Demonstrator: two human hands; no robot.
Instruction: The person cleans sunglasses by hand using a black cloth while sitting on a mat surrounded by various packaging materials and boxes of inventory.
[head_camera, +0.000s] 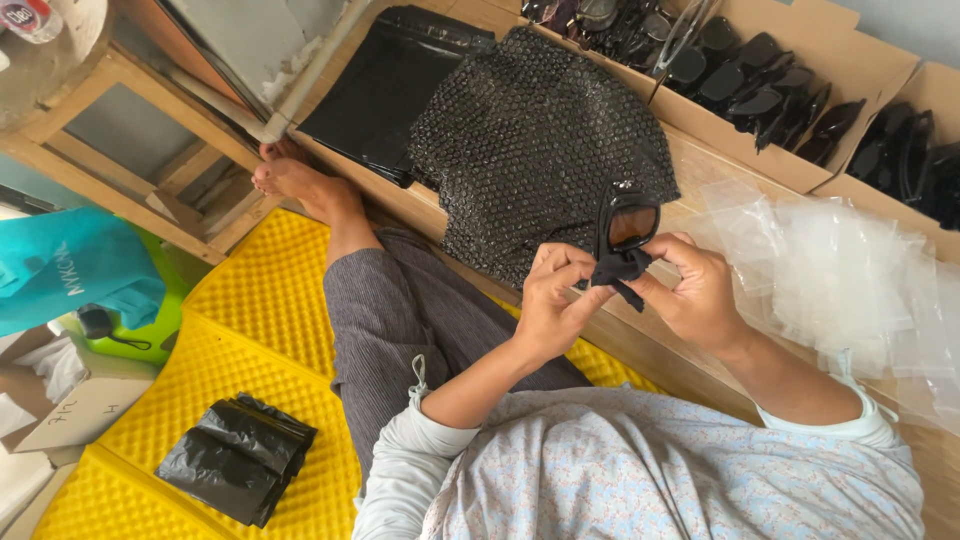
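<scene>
- teal cloth bag (70, 268) at far left edge, beside a wooden frame (130, 150); one small cardboard box (75, 410) below it.
- one stack of folded black plastic bags (238, 456) lies on the yellow foam mat (250, 330), low left, well apart from both hands; bare mat all around it.
- one bare foot (300, 180) at the mat's upper edge, grey trouser leg (400, 320) running down to the person.
- flat black plastic sheets (385, 85) top centre, just beside a sheet of dark bubble wrap (535, 140) that drapes over the low wooden surface (700, 160).
- left hand (555, 300) pinches a small black cloth (618, 268) at the lower end of the glasses, fingers closed narrow on it.
- one pair of black sunglasses (625, 225) held up between both hands, in front of the bubble wrap's lower right edge; long axis runs roughly up-down, one amber-brown lens faces the camera, folded end points down into the cloth.
- right hand (695, 295) grips the cloth and the frame's lower part from the other side, fingers curled shut around them.
- loose pile of clear plastic sleeves (840, 280) on the surface just right of the right hand; count cannot be told.
- two open cardboard boxes (790, 110) along the top right edge, filled with many black sunglasses (760, 90); too many to count.
</scene>
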